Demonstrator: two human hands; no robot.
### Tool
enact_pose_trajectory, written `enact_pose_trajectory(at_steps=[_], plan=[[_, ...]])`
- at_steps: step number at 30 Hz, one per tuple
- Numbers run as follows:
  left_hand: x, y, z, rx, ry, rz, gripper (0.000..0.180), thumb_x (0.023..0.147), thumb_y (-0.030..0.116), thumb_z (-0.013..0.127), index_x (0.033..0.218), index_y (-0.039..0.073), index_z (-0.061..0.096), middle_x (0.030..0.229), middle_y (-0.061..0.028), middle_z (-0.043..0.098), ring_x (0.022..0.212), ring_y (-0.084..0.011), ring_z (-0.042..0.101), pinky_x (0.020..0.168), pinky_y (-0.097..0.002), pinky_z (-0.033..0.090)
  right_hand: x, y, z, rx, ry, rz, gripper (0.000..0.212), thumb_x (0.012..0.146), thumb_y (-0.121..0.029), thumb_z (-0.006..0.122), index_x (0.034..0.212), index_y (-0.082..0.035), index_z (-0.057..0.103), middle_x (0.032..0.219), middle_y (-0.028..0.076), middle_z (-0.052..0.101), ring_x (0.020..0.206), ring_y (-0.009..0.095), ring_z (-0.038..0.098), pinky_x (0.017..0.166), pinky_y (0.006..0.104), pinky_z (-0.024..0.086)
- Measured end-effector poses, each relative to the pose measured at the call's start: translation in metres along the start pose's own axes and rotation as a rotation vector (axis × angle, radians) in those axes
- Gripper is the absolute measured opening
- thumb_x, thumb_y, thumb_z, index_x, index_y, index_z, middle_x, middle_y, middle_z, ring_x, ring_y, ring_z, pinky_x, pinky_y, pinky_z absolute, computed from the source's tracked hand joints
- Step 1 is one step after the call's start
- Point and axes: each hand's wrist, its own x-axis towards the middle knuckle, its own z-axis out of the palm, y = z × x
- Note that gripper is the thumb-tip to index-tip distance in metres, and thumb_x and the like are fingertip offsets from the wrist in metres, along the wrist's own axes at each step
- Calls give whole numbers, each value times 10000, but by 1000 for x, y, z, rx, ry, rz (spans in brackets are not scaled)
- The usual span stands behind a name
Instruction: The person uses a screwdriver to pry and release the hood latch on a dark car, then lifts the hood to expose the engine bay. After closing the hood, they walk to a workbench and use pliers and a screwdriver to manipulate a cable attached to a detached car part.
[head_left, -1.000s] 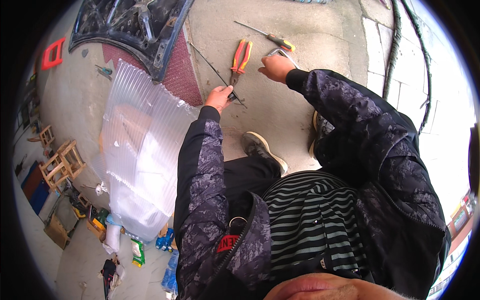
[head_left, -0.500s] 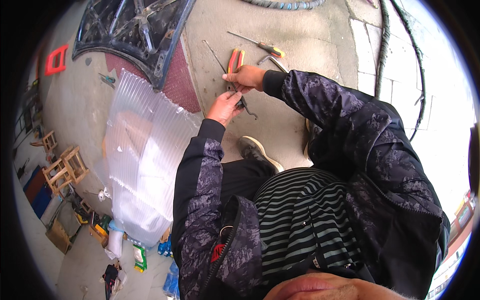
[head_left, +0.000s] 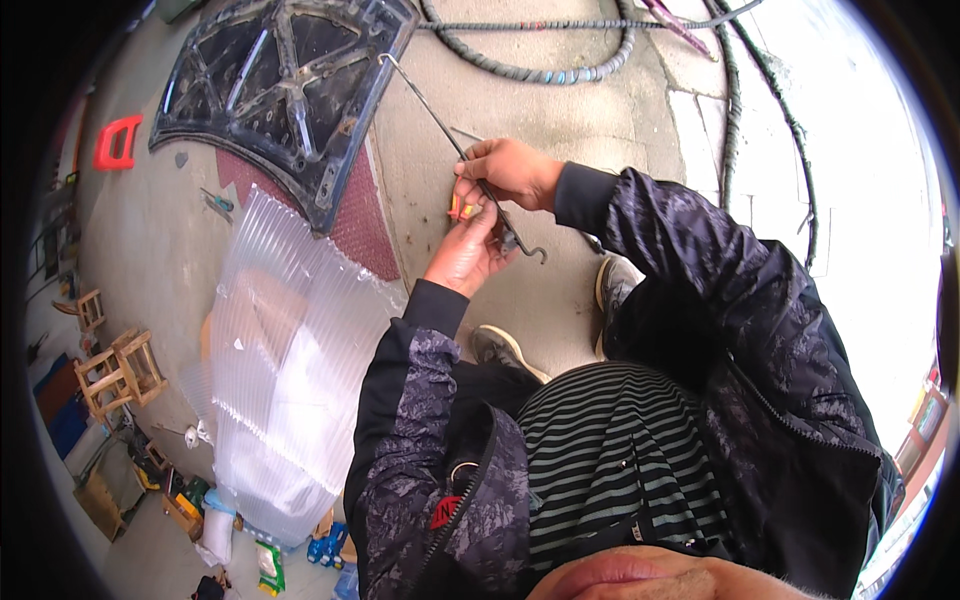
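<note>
A thin dark metal rod (head_left: 425, 103), with a small hook at its near end, slants across both of my hands. My right hand (head_left: 515, 172) has its fingers pinched around the rod's middle. Lower down, my left hand (head_left: 465, 252) is closed on it nearer the hooked end. A small dark piece (head_left: 508, 241) shows by the left fingers; its kind is unclear. The rod's far end overlaps the edge of a black car hood (head_left: 300, 95), which lies underside up. A red and yellow tool handle (head_left: 456, 208) peeks out between my hands, mostly hidden.
Clear corrugated plastic sheeting (head_left: 285, 340) lies at the left, beside a maroon mat (head_left: 360, 235). A wrapped cable (head_left: 560, 76) curls at the far side. Wooden stools (head_left: 120, 375) and a red frame-like piece (head_left: 117, 142) sit farther left. My shoe (head_left: 500, 350) stands on the concrete.
The view has shifted, so the hood and cable sit lower in the picture. Both hands have moved toward me with the rod, which now covers more of the tools on the ground.
</note>
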Motion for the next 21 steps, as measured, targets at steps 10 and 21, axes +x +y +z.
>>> enact_pose_trajectory(at_steps=[10, 21], plan=[[16, 8, 30, -58, -277, 27, 308, 1044, 368, 634, 1236, 129, 600, 1156, 22, 656, 1037, -99, 628, 941, -278, 535, -50, -33, 10, 111, 130, -101, 106, 1035, -128, 636, 979, -37, 629, 780, 64, 701, 594, 114, 656, 491, 242, 522], [8, 53, 7, 279, -123, 449, 321, 990, 31, 667, 1300, 19, 585, 1175, -71, 696, 1108, -149, 658, 1038, -297, 524, -81, -70, 2, -156, 188, -491, 215, 1050, -238, 623, 989, -40, 678, 755, -5, 639, 605, 53, 487, 537, 215, 386]])
